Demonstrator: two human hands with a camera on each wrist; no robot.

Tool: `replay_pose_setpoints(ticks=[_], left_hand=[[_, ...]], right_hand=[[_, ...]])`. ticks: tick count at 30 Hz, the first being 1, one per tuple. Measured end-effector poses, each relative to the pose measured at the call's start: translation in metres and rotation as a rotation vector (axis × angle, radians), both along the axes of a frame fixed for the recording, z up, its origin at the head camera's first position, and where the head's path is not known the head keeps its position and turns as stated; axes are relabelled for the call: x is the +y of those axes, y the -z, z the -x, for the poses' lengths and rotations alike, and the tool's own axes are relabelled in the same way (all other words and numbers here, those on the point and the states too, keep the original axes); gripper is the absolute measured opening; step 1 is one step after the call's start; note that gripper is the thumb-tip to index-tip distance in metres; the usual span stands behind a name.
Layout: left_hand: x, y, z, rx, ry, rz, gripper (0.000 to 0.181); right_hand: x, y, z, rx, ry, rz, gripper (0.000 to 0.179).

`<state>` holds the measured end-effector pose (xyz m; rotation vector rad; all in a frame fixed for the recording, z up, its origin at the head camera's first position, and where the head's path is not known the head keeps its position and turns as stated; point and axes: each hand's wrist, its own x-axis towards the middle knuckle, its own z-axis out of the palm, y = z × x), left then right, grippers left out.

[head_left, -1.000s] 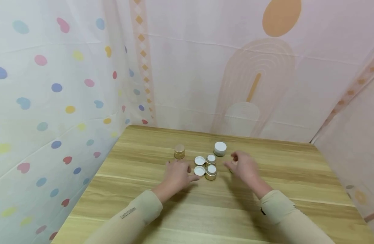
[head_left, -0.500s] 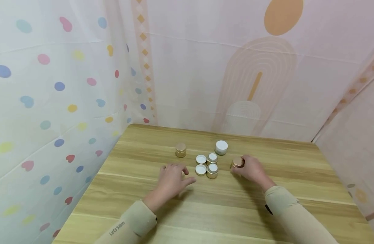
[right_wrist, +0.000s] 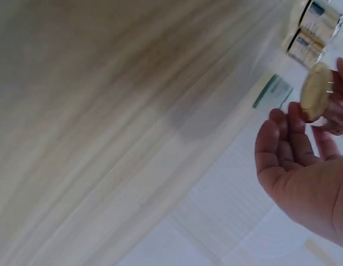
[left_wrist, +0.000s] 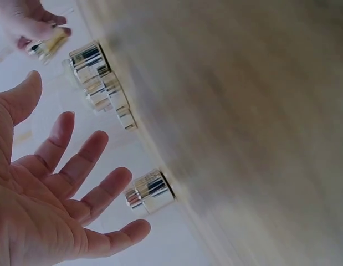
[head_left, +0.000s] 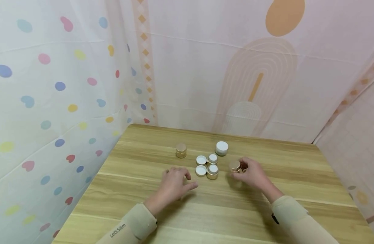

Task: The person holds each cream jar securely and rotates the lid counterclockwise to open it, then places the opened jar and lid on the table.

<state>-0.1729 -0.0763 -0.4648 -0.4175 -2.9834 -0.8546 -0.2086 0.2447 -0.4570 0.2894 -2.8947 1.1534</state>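
Note:
My right hand holds a small gold jar with a gold lid between thumb and fingers, raised over the table. In the right wrist view that jar shows its round gold end at the fingertips. My left hand hovers over the wood with fingers loosely spread and holds nothing; in its wrist view the palm faces the camera. Between the hands stand two open gold jars with white tops. Two lids lie upturned to their left, white insides showing.
A closed gold jar stands farther back on the left. Behind the open jars is a white-lidded jar. All rest on a wood-grain table, with patterned curtains along its back and sides.
My right hand has reached the gold jar on the right, gripped it and lifted it slightly toward the body. The left hand has drawn back a little from the lids.

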Motion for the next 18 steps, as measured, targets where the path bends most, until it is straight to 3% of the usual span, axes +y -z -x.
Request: replay_pose_setpoints(ticks=[6,13,18], left_hand=[[0.004,0.001,-0.002,-0.016,0.121,-0.089,0.036],[0.015,-0.003,-0.003,0.058,0.343,-0.192,0.057],[0.020,-0.004,-0.003,0.117,0.410,-0.229,0.057]], right_hand=[[-0.014,-0.004,-0.022,0.064,-0.142,0.005,0.039],[-0.045,-0.012,-0.038,0.193,-0.318,-0.065,0.039],[-0.061,-0.010,-0.040,0.265,-0.385,-0.086,0.039]])
